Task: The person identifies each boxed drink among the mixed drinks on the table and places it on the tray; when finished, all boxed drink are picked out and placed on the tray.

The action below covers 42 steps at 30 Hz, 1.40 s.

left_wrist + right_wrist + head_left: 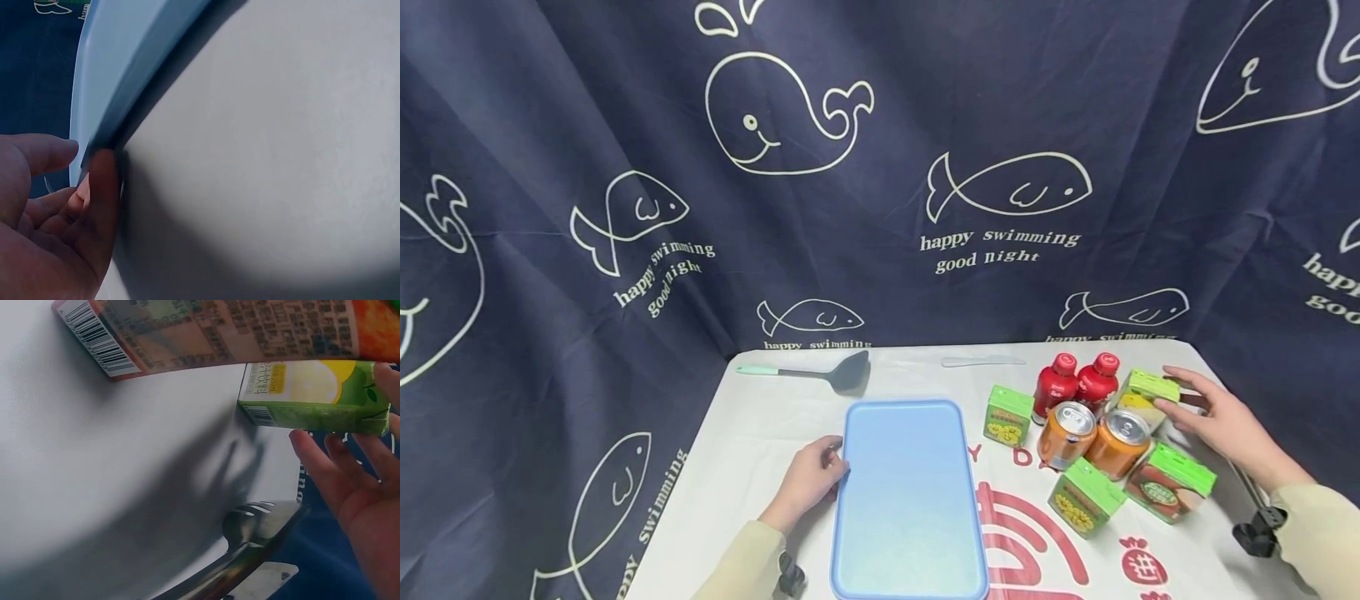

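My left hand [811, 479] is at the left side of a light blue tray [902, 500], its fingertips against the rim. In the left wrist view, a finger [103, 187] lies along the tray's edge [140, 69]. On the right, my right hand [1225, 421] reaches around a green juice carton [1150, 386] with a lemon picture. Thumb and spread fingers are on either side of this carton [312, 394]; whether they press on it I cannot tell. Close by stand two red-capped bottles [1057, 383], two orange cans [1067, 433] and a green carton with a reddish-brown face [1172, 482].
Two green cartons with yellow pictures stand nearby, one left of the cans [1007, 415], another in front [1086, 497]. A spatula [820, 372] and a pale knife [983, 362] lie at the back. Metal cutlery [250, 537] lies below my right hand. Dark whale-print cloth [880, 208] hangs behind.
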Tool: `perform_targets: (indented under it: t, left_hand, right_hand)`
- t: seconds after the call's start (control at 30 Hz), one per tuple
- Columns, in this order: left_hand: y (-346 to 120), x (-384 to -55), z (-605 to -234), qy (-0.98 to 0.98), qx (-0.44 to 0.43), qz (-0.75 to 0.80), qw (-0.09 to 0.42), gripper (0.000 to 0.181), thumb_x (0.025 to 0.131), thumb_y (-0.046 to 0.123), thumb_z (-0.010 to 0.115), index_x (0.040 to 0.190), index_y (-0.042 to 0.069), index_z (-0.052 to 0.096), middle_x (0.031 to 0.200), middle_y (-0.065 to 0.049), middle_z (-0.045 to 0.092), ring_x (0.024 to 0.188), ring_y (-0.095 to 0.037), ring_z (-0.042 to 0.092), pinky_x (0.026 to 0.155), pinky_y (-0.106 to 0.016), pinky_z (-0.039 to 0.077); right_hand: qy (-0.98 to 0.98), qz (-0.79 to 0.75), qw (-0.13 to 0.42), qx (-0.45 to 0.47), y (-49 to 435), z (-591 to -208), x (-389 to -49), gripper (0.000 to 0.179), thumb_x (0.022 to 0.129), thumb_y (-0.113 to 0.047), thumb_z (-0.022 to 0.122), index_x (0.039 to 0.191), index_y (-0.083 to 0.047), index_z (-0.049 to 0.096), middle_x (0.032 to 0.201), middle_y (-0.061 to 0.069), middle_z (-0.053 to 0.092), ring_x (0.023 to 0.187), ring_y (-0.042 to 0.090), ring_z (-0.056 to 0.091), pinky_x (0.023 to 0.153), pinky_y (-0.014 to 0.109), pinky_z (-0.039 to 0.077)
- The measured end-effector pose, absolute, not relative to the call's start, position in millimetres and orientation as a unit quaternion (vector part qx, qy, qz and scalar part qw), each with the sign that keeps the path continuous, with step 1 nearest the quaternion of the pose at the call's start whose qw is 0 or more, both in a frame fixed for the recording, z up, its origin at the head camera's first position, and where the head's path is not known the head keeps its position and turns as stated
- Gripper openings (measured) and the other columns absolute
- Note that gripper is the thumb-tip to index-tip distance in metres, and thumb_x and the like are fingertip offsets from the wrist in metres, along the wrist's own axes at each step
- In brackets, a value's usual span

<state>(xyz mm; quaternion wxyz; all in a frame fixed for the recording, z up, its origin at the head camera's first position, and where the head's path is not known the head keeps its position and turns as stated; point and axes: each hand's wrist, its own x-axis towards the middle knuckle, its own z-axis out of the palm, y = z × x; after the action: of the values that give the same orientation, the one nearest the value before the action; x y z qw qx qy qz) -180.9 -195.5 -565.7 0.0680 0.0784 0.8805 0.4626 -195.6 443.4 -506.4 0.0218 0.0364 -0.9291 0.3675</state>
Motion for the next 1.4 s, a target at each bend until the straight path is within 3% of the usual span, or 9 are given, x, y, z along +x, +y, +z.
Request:
perform_targets:
  t: [0.1, 0.17, 0.37, 0.6, 0.73, 0.83, 0.9, 1.13, 1.4]
  left_hand:
    - [-198, -182, -571, 0.879, 0.084, 0.465, 0.062, 0.052, 0.095, 0.008, 0.068, 0.141, -0.012, 0.053, 0.085, -0.001, 0.064, 0.057, -0.014, 0.065, 0.054, -0.03, 0.056]
    - [-201, -182, -576, 0.872, 0.082, 0.479, 0.066, 0.053, 0.094, 0.007, 0.068, 0.142, -0.011, 0.053, 0.088, -0.001, 0.064, 0.062, -0.013, 0.065, 0.057, -0.029, 0.056]
    - [-209, -181, -581, 0.845, 0.071, 0.522, 0.094, 0.059, 0.092, 0.006, 0.07, 0.146, -0.009, 0.05, 0.096, -0.004, 0.064, 0.069, -0.013, 0.061, 0.064, -0.029, 0.057]
    - [-209, -175, -581, 0.858, 0.074, 0.502, 0.085, 0.061, 0.093, 0.008, 0.07, 0.149, -0.004, 0.05, 0.1, -0.002, 0.062, 0.071, -0.012, 0.058, 0.066, -0.025, 0.051]
    - [-207, -174, -583, 0.855, 0.075, 0.508, 0.075, 0.059, 0.093, 0.006, 0.069, 0.148, -0.003, 0.051, 0.1, -0.002, 0.061, 0.07, -0.01, 0.054, 0.066, -0.024, 0.049]
    - [-206, -174, -584, 0.853, 0.076, 0.511, 0.07, 0.058, 0.093, 0.005, 0.069, 0.148, -0.004, 0.051, 0.1, -0.003, 0.061, 0.071, -0.01, 0.054, 0.066, -0.024, 0.048]
    - [-206, -174, -584, 0.852, 0.076, 0.514, 0.07, 0.057, 0.093, 0.004, 0.069, 0.147, -0.003, 0.052, 0.1, -0.003, 0.061, 0.071, -0.01, 0.054, 0.066, -0.023, 0.048]
    - [-206, -171, -583, 0.846, 0.073, 0.524, 0.072, 0.057, 0.094, 0.003, 0.068, 0.148, -0.004, 0.051, 0.101, -0.004, 0.061, 0.072, -0.011, 0.053, 0.066, -0.024, 0.047]
    - [-205, -174, -586, 0.845, 0.073, 0.525, 0.077, 0.06, 0.094, 0.005, 0.069, 0.15, -0.003, 0.049, 0.102, -0.005, 0.061, 0.074, -0.011, 0.053, 0.067, -0.024, 0.048]
  right_hand:
    - [-0.923, 0.383, 0.02, 0.032, 445, -510, -195, 0.072, 0.101, -0.032, 0.071, 0.154, 0.004, 0.038, 0.142, 0.036, 0.047, 0.094, -0.011, 0.055, 0.068, 0.023, 0.058]
    - [-0.919, 0.393, 0.022, 0.03, 445, -513, -195, 0.069, 0.101, -0.031, 0.07, 0.152, 0.004, 0.041, 0.138, 0.036, 0.05, 0.09, -0.02, 0.048, 0.068, 0.025, 0.059]
    - [-0.911, 0.411, 0.033, 0.023, 441, -518, -197, 0.066, 0.102, -0.031, 0.069, 0.151, 0.005, 0.042, 0.137, 0.038, 0.051, 0.091, -0.023, 0.046, 0.068, 0.026, 0.06]
    - [-0.908, 0.415, 0.048, 0.021, 439, -519, -201, 0.065, 0.101, -0.029, 0.072, 0.147, 0.007, 0.045, 0.134, 0.035, 0.054, 0.091, -0.025, 0.046, 0.069, 0.019, 0.057]
    - [-0.901, 0.432, 0.038, 0.02, 442, -518, -199, 0.063, 0.099, -0.029, 0.074, 0.146, 0.003, 0.048, 0.122, 0.005, 0.064, 0.091, -0.019, 0.054, 0.07, 0.019, 0.057]
    - [-0.891, 0.453, 0.024, 0.013, 446, -517, -199, 0.061, 0.098, -0.029, 0.075, 0.146, 0.0, 0.049, 0.11, -0.02, 0.06, 0.091, -0.014, 0.06, 0.071, 0.021, 0.058]
    - [-0.885, 0.465, 0.017, 0.007, 448, -517, -199, 0.061, 0.098, -0.028, 0.075, 0.146, -0.001, 0.049, 0.107, -0.027, 0.058, 0.091, -0.013, 0.061, 0.071, 0.024, 0.059]
    - [-0.884, 0.466, 0.015, 0.003, 445, -518, -199, 0.065, 0.098, -0.028, 0.075, 0.147, 0.004, 0.047, 0.111, -0.018, 0.058, 0.091, -0.012, 0.061, 0.073, 0.029, 0.061]
    - [-0.884, 0.465, 0.041, -0.008, 443, -520, -197, 0.062, 0.098, -0.027, 0.076, 0.145, 0.004, 0.05, 0.107, -0.027, 0.057, 0.089, -0.014, 0.061, 0.071, 0.028, 0.06]
